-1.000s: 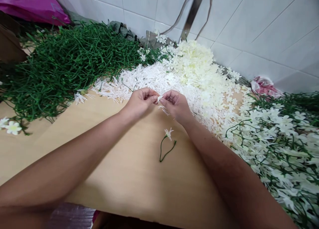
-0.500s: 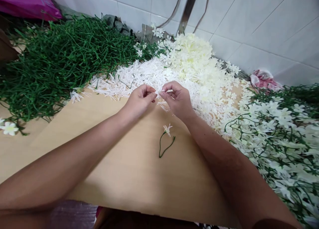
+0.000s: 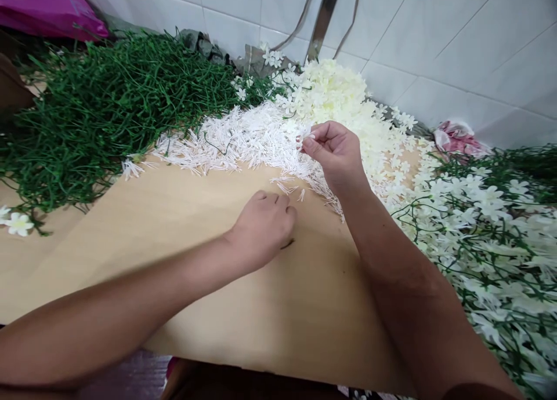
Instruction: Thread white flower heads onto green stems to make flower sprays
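My left hand (image 3: 265, 229) is closed low over the middle of the brown board (image 3: 217, 313), its back to the camera. A short bit of dark green stem (image 3: 288, 244) sticks out beside its fingers; the rest of that stem is hidden under the hand. Above the right edge of the pile of thin white stamens (image 3: 243, 136), my right hand (image 3: 333, 151) pinches a small white piece (image 3: 310, 137) between thumb and fingers. Pale cream petals (image 3: 337, 90) are heaped just behind my right hand.
Green stems (image 3: 130, 93) form a large pile at the left. White flowers on green stems (image 3: 491, 261) cover the right side. A pink bag (image 3: 47, 8) lies at the back left, a red and white bag (image 3: 461, 139) near the tiled wall (image 3: 456, 35).
My hands have parted. The left came down onto the stemmed flower on the board and closed over it; the right moved right and slightly up with a small white piece.
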The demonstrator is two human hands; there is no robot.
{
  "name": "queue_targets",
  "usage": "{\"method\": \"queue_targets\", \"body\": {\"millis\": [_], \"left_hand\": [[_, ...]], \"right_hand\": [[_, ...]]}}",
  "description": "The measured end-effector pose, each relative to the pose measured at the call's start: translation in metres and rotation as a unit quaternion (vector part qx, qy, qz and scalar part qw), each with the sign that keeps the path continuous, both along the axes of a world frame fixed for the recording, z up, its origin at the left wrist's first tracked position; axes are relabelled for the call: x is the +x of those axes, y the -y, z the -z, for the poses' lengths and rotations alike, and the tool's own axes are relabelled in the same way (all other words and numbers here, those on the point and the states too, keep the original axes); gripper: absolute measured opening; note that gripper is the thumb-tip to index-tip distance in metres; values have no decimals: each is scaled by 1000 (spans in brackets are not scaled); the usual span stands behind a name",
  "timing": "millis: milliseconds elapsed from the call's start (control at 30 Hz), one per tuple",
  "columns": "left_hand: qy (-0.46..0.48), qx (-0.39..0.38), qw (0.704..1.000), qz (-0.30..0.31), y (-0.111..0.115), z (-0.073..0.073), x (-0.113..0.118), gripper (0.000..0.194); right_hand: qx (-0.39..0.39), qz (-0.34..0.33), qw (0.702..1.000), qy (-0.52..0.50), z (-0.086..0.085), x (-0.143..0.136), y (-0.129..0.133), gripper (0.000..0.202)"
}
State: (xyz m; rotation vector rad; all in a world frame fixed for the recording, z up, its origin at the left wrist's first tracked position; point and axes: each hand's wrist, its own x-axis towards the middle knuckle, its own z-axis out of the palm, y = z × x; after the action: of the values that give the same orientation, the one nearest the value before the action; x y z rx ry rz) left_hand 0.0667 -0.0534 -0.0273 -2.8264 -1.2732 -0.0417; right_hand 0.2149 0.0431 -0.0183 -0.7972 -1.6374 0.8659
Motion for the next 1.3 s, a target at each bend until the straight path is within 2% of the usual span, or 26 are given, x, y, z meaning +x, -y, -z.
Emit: {"method": "queue_targets", "body": {"millis": [67, 133, 267, 367, 467, 567, 700, 767, 833, 933, 1000, 1067, 1167, 1300], "left_hand": [[34, 31, 999, -13, -11, 4, -9, 18], [75, 75, 993, -54, -20, 5, -19, 20], [122, 120, 978, -119, -31, -1, -34, 25], [131, 105, 977, -135, -30, -10, -37, 27], [98, 77, 982, -139, -25, -15, -36, 28], [36, 51, 986, -153, -25, -12, -33, 29], [-3, 31, 978, -208, -33, -4, -34, 31], [6, 23, 976, -215, -38, -1, -35, 30], [33, 13, 980, -197, -41, 1, -38, 28], [118, -15, 974, -194, -46, 3, -45, 24], [204, -39, 955, -213, -50, 4, -52, 21], [301, -61, 925, -226, -54, 3, -58, 17], [432, -117, 864, -230, -59, -1, -60, 13], [526, -248, 779, -236, -59, -7, -50, 10]], "right_hand": [[-12, -8, 1000, 5, 2, -1, 0, 36], [-26, -18, 999, 5, 3, -1, 0, 35], [-50, -26, 998, 6, 6, -1, -2, 35], [-65, -29, 997, 7, 7, 0, -2, 34], [-82, -37, 996, -1, 8, 0, -2, 32], [-105, -43, 993, -11, 10, -1, -2, 30], [-149, -72, 985, -45, 13, -6, 3, 32], [-189, -97, 975, -65, 17, -11, 7, 35], [-242, -129, 958, -80, 24, -18, 11, 39], [-305, -177, 933, -76, 36, -25, 14, 40], [-306, -175, 934, -62, 41, -25, 13, 39], [-293, -139, 944, -57, 44, -21, 9, 39], [-291, -89, 949, -88, 41, -14, 4, 39], [-304, -112, 939, -114, 34, -12, 5, 38]]}}
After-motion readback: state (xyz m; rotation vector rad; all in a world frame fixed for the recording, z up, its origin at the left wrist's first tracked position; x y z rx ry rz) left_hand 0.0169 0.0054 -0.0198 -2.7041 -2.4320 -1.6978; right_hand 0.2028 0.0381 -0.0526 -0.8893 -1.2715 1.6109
